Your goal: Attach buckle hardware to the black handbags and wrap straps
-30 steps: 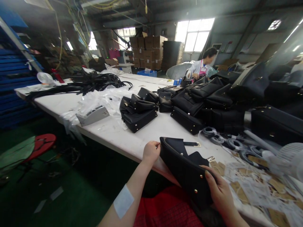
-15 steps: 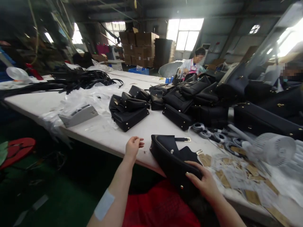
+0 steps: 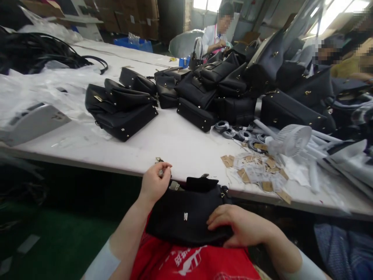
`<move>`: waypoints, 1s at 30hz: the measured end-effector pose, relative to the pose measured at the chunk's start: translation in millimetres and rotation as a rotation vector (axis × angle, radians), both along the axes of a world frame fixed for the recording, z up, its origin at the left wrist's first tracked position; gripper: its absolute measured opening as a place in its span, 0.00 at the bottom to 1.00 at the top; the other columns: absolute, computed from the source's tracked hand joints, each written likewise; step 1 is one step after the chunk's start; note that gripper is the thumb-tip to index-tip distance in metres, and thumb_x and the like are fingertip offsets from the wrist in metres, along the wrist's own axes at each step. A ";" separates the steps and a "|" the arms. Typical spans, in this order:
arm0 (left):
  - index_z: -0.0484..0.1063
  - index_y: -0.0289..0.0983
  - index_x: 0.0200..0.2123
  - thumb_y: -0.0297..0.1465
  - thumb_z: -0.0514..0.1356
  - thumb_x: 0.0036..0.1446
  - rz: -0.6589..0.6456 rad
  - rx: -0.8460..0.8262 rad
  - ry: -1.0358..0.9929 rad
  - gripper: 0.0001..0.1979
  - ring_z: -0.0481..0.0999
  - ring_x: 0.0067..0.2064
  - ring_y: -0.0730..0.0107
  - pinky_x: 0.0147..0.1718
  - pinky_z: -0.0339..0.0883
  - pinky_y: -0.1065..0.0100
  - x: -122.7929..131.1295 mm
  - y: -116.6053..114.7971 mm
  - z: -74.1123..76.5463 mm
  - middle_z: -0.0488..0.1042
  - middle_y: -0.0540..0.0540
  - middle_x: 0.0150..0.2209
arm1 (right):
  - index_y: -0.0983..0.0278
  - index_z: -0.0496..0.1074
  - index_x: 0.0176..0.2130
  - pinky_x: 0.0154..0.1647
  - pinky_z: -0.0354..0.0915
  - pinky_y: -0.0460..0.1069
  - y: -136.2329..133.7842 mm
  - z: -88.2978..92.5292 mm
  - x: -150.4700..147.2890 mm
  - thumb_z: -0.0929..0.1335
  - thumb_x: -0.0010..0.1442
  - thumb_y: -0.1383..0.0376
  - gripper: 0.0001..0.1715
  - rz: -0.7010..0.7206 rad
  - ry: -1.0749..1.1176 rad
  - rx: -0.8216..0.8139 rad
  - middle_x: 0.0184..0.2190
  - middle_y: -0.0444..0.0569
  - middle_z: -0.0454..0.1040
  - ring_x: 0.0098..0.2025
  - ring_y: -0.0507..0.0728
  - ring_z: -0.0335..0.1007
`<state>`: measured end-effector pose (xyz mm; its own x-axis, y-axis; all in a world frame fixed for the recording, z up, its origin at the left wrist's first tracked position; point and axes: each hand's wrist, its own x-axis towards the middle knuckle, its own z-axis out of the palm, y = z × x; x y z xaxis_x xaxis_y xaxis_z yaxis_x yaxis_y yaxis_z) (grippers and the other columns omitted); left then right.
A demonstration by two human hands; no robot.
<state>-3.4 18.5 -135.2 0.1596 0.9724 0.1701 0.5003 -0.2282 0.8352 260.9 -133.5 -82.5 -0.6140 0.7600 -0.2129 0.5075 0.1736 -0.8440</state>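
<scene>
A black handbag (image 3: 186,212) lies flat on my lap, against the front edge of the white table (image 3: 175,144). My right hand (image 3: 237,225) rests on the bag's right side with its fingers spread over it. My left hand (image 3: 154,181) hovers at the table edge just left of the bag, its fingers pinched on a small metal piece (image 3: 160,171), perhaps a clasp or strap end.
Piles of black handbags (image 3: 122,107) fill the middle and back of the table. Paper tags (image 3: 256,173) and a small white fan (image 3: 291,140) lie to the right, a grey tape dispenser (image 3: 32,122) to the left. Other people work at the far end.
The bag came off the table onto my lap. My right hand now lies flat on it. My left hand closed on a small metal piece. The view tilted down.
</scene>
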 end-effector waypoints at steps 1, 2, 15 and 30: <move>0.75 0.38 0.33 0.35 0.57 0.54 -0.042 0.015 0.085 0.09 0.73 0.29 0.65 0.31 0.66 0.67 6.9 -3.2 -4.2 0.74 0.48 0.26 | 0.55 0.76 0.50 0.56 0.68 0.55 3.1 -4.6 0.3 0.74 0.51 0.58 0.25 -0.016 0.016 -0.027 0.49 0.48 0.78 0.51 0.61 0.74; 0.75 0.37 0.34 0.36 0.58 0.55 -0.082 0.014 0.150 0.10 0.74 0.31 0.63 0.34 0.67 0.65 12.9 -6.3 -8.8 0.74 0.48 0.27 | 0.56 0.77 0.49 0.54 0.69 0.54 8.5 -9.8 1.2 0.74 0.52 0.57 0.23 -0.069 0.031 -0.055 0.47 0.48 0.79 0.49 0.61 0.75; 0.74 0.39 0.36 0.33 0.55 0.62 -0.219 -0.024 0.128 0.09 0.77 0.39 0.63 0.42 0.68 0.64 26.4 -44.9 -13.8 0.78 0.46 0.35 | 0.64 0.69 0.49 0.30 0.71 0.45 70.3 -55.5 -21.7 0.59 0.68 0.54 0.21 -0.834 0.606 -0.574 0.39 0.57 0.81 0.39 0.57 0.79; 0.73 0.37 0.35 0.29 0.56 0.63 -0.397 -0.067 0.150 0.06 0.73 0.35 0.67 0.37 0.65 0.67 40.1 -81.8 -6.5 0.74 0.48 0.32 | 0.62 0.79 0.39 0.37 0.73 0.51 22.5 -98.0 -43.0 0.72 0.54 0.55 0.15 -0.880 0.622 -0.479 0.33 0.48 0.82 0.35 0.56 0.78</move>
